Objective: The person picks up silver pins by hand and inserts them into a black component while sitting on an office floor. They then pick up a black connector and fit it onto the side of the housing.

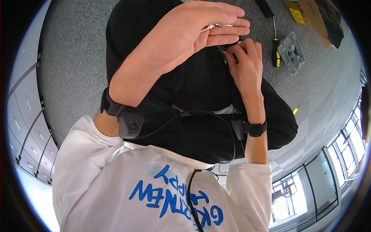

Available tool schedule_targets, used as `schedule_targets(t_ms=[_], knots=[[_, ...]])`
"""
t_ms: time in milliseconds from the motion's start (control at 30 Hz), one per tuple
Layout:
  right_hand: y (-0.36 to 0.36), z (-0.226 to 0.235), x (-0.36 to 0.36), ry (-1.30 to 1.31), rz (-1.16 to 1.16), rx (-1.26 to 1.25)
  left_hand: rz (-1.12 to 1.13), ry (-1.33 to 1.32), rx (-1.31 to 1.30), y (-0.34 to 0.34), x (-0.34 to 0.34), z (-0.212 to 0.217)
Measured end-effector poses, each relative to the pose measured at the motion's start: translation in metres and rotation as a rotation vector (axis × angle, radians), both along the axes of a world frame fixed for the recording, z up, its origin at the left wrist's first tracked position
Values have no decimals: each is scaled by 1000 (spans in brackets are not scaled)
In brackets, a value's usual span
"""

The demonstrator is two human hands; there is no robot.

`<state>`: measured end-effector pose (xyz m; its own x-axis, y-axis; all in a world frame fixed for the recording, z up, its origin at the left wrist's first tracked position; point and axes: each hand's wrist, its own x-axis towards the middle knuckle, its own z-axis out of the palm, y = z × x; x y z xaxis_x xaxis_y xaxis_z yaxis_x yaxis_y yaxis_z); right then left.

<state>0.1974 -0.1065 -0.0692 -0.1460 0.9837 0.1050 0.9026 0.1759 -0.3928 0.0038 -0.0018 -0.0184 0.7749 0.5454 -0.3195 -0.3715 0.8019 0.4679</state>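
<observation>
My left hand (189, 29) is held palm up with its fingers stretched out and slightly cupped. Several small silver screws (211, 26) rest in it, across the palm and the base of the fingers. Just to the right and nearer me, my right hand (247, 63) has its fingers curled and its thumb drawn in toward them. A small dark-and-silver piece (221, 48) shows beside its thumb and fingertips, partly hidden. Whatever the right fingertips pinch is too small to name. Both hands are above my black-trousered legs (201, 85).
On the grey carpet (73, 69) to the right lie a screwdriver (276, 58) with a yellow-and-black handle and a grey plastic bracket (292, 52). An open cardboard box (309, 13) stands at the far right. A black cable (193, 112) runs between boxes strapped to my wrists.
</observation>
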Motion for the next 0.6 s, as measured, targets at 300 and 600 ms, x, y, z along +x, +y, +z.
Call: schedule_targets(t_ms=[300, 600], knots=[[3, 55, -22, 354, -208, 311, -75, 247, 325, -9, 4, 2], [12, 46, -26, 357, 6, 409, -206, 382, 449, -13, 5, 6]])
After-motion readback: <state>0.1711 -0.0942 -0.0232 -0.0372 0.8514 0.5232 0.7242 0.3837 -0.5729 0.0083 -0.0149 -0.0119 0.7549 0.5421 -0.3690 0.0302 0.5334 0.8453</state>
